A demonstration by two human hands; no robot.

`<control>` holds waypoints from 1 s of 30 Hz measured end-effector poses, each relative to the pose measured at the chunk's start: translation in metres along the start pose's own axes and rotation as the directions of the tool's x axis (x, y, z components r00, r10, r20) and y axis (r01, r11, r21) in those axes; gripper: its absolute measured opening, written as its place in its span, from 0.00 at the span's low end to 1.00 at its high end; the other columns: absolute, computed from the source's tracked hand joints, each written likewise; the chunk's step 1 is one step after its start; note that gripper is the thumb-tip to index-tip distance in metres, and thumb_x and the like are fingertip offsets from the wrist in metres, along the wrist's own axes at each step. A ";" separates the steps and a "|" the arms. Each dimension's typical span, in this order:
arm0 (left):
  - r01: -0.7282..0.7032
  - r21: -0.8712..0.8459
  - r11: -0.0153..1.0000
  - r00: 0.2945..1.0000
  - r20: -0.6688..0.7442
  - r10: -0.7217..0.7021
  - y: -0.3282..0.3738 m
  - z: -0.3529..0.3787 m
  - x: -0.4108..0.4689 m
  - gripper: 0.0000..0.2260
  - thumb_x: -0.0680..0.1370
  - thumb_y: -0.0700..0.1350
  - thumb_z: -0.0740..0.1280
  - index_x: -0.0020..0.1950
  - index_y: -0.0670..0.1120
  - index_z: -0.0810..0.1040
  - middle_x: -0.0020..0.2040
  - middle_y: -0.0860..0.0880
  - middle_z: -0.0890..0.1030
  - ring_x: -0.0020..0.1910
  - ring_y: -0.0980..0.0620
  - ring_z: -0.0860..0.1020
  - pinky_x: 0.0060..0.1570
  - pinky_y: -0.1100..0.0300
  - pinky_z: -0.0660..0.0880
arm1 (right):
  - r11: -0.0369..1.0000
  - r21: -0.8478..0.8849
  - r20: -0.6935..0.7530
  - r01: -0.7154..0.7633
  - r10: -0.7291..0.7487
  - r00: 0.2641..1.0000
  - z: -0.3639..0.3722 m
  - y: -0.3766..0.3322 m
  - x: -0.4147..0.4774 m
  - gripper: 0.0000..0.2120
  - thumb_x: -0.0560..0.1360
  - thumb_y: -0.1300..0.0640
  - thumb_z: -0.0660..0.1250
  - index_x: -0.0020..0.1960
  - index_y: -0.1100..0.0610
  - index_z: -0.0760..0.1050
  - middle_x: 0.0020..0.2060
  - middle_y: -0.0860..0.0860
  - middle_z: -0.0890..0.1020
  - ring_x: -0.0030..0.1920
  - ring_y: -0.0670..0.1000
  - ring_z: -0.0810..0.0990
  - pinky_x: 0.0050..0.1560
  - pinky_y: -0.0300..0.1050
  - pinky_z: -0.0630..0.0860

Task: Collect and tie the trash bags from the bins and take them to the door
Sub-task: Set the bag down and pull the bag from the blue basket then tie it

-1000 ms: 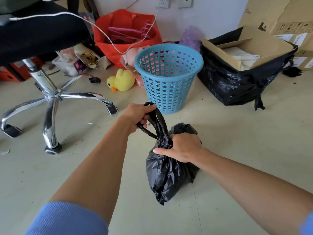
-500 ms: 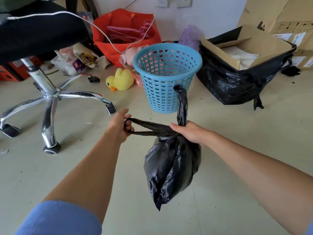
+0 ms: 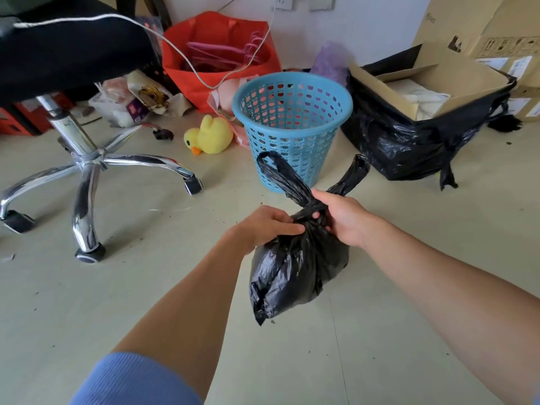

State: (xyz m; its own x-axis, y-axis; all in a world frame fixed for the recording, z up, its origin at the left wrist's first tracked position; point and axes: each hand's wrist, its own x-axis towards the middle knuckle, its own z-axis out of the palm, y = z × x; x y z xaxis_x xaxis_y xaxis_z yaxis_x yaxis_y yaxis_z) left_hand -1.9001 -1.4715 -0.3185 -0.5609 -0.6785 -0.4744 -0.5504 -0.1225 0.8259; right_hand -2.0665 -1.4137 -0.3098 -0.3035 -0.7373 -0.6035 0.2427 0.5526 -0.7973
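Observation:
A small black trash bag hangs above the floor in front of me, its two handle loops crossed into a knot and sticking up. My left hand pinches the bag's neck from the left, just under the knot. My right hand grips the knot from the right, fingers curled round the twisted plastic. Behind the bag stands a blue perforated plastic bin with no liner in it.
An office chair with a chrome wheeled base stands at the left. A yellow toy duck, a red bag of hangers and a large black bag holding a cardboard box lie along the wall. Cardboard boxes stand at the right.
The handles, pulled apart sideways half a second ago, are now crossed into a knot. Both hands have come together at the bag's neck.

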 end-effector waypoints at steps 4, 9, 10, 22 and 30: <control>0.046 -0.073 0.996 0.995 -0.089 -0.052 -0.007 -0.004 0.001 0.08 0.73 0.44 0.73 0.34 0.46 0.79 0.34 0.44 0.78 0.32 0.47 0.75 0.38 0.57 0.75 | 0.998 -0.034 0.262 -0.060 0.067 0.963 -0.014 -0.003 -0.002 0.11 0.79 0.41 0.60 0.48 0.47 0.74 0.28 0.46 0.76 0.30 0.45 0.73 0.29 0.39 0.62; 0.018 -0.147 0.989 0.985 -0.169 -0.043 -0.011 -0.008 -0.001 0.06 0.73 0.38 0.71 0.37 0.46 0.81 0.38 0.42 0.81 0.38 0.45 0.78 0.53 0.47 0.79 | 0.998 -0.023 0.470 -0.053 0.058 0.881 -0.020 -0.003 -0.009 0.12 0.74 0.51 0.67 0.56 0.51 0.77 0.37 0.49 0.81 0.37 0.45 0.76 0.29 0.37 0.63; -0.012 -0.178 0.984 0.984 -0.176 -0.019 -0.012 -0.011 -0.001 0.06 0.73 0.35 0.70 0.39 0.45 0.82 0.40 0.41 0.82 0.39 0.45 0.79 0.55 0.46 0.79 | 0.998 -0.038 0.484 -0.049 0.061 0.873 -0.020 -0.003 -0.010 0.13 0.71 0.52 0.69 0.55 0.53 0.78 0.38 0.50 0.81 0.38 0.45 0.76 0.29 0.36 0.63; 0.068 -0.061 0.996 0.997 -0.033 -0.070 0.016 -0.005 -0.004 0.07 0.69 0.35 0.71 0.45 0.39 0.85 0.42 0.42 0.83 0.45 0.44 0.81 0.57 0.45 0.78 | 0.451 -0.862 -0.032 0.230 -0.503 0.863 -0.003 0.007 -0.004 0.05 0.69 0.58 0.71 0.42 0.55 0.75 0.38 0.54 0.81 0.42 0.60 0.79 0.37 0.45 0.71; 0.096 -0.251 0.963 0.995 0.049 -0.087 0.019 0.002 -0.006 0.10 0.72 0.31 0.68 0.43 0.44 0.85 0.45 0.41 0.84 0.47 0.43 0.82 0.57 0.51 0.79 | 0.644 -0.728 -0.240 0.236 -0.562 0.792 0.002 0.024 -0.009 0.07 0.76 0.54 0.67 0.44 0.58 0.76 0.36 0.57 0.80 0.39 0.60 0.77 0.38 0.45 0.69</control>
State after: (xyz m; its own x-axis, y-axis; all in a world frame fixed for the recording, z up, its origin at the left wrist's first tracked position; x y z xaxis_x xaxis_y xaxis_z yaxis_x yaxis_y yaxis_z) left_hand -1.9084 -1.4680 -0.3007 -0.5408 -0.6289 -0.5587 -0.4287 -0.3653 0.8263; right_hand -2.0560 -1.3952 -0.3236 -0.5981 -0.8008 -0.0328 -0.5858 0.4647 -0.6640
